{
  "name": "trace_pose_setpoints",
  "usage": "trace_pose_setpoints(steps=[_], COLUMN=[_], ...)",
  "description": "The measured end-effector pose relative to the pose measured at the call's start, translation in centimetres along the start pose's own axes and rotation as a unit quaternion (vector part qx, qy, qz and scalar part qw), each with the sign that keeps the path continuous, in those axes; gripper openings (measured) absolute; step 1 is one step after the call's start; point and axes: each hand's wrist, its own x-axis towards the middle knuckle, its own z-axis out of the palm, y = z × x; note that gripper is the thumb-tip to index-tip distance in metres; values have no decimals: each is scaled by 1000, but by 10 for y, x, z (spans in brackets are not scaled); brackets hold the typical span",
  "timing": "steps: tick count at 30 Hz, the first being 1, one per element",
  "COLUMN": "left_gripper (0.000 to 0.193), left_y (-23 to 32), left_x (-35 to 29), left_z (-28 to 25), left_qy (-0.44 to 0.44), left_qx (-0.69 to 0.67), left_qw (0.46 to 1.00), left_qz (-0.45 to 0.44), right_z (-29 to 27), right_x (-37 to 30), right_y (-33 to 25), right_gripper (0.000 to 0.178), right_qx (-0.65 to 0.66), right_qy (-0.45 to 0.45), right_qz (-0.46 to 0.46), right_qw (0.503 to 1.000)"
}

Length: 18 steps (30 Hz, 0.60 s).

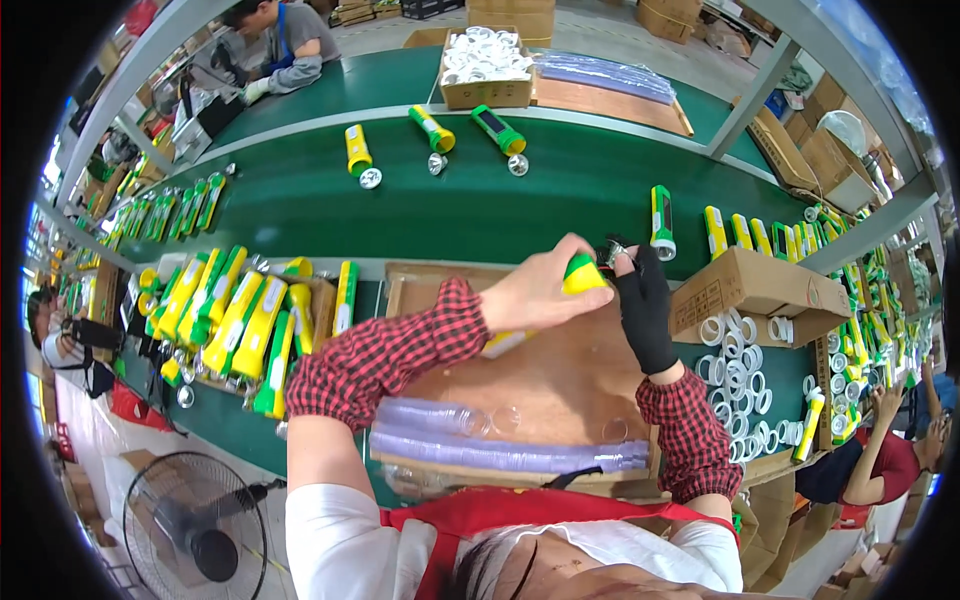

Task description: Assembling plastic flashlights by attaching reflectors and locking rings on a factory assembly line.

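My left hand is closed round a yellow and green flashlight, its wide end turned toward my right hand. Below my left wrist shows a yellow and white piece; whether it belongs to the same flashlight I cannot tell. My right hand, in a black fingerless glove, pinches a small silver reflector close to the flashlight's end. Under both hands lies a brown wooden board. Along its near edge run rows of stacked clear discs.
Many flashlights are heaped at left. White rings lie at right by a cardboard box. Across the green belt lie flashlights with reflectors. A box of white parts stands behind. A co-worker works far left.
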Motion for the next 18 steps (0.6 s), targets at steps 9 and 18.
trace_pose_setpoints(steps=[9,18], left_gripper=[47,27], left_y=[3,-35], left_x=[-164,-257], left_z=[79,112], left_qy=[60,266], left_qx=[-518,-559], left_qw=[843,773], left_qz=[-131,-134], right_z=[11,45], right_x=[-100,-119], right_y=[-67,-8], right_gripper=[34,26], right_qx=[-107,-251], right_qy=[-406,-434], right_qz=[-255,-74], right_qw=[871,862])
